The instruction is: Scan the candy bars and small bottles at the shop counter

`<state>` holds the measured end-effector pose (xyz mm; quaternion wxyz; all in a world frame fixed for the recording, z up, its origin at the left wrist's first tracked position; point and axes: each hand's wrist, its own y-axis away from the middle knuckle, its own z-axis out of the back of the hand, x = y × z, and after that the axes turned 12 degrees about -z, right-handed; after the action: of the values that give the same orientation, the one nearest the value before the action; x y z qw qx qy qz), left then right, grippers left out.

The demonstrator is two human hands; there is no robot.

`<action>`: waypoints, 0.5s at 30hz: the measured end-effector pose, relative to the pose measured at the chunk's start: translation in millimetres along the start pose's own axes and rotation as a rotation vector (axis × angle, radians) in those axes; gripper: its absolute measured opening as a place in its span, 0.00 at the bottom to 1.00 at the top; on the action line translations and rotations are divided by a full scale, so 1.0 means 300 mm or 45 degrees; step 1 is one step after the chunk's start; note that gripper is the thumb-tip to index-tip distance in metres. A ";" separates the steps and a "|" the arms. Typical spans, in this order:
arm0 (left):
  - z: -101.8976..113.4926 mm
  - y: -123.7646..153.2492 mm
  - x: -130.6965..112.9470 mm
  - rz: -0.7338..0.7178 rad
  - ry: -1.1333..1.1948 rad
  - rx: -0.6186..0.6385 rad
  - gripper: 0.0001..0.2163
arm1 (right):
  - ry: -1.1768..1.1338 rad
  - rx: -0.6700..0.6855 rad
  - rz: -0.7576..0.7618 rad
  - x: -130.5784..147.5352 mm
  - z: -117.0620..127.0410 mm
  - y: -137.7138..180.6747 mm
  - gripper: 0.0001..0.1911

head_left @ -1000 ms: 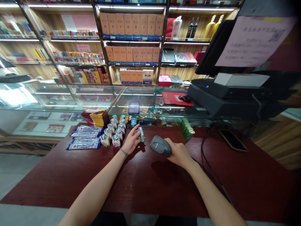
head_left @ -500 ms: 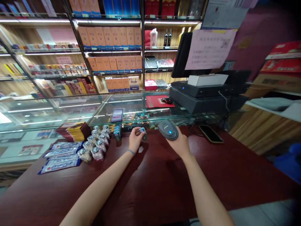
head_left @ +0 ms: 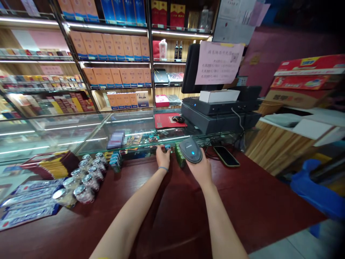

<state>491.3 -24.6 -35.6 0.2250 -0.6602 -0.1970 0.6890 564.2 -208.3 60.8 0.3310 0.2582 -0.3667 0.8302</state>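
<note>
My right hand (head_left: 201,169) is closed around a grey barcode scanner (head_left: 191,150) whose blue light glows; it hovers over the dark red counter (head_left: 242,201) near a stack of green packs (head_left: 180,158). My left hand (head_left: 162,156) is closed on a small blue-green pack (head_left: 167,147), held at the base of the glass display case (head_left: 81,133). More small blue packs (head_left: 115,162) stand just left of that hand.
Small lidded jars (head_left: 86,178) and flat blue snack bars (head_left: 27,203) lie at the left. A black phone (head_left: 226,156) rests right of the scanner. Behind stand a till with monitor (head_left: 215,111), a red mouse pad (head_left: 168,120) and stocked shelves (head_left: 113,54).
The camera has swung right. My left hand has carried the small pack forward to the foot of the glass case, and my right hand has lifted and moved the scanner forward beside the green packs.
</note>
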 end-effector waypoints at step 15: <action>-0.062 0.013 -0.029 -0.042 -0.171 0.044 0.11 | -0.130 -0.029 -0.097 -0.011 0.008 -0.009 0.18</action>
<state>510.1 -33.3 -31.5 0.2341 -0.6052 -0.2106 0.7312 568.8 -209.9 61.3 0.3460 0.3103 -0.3823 0.7986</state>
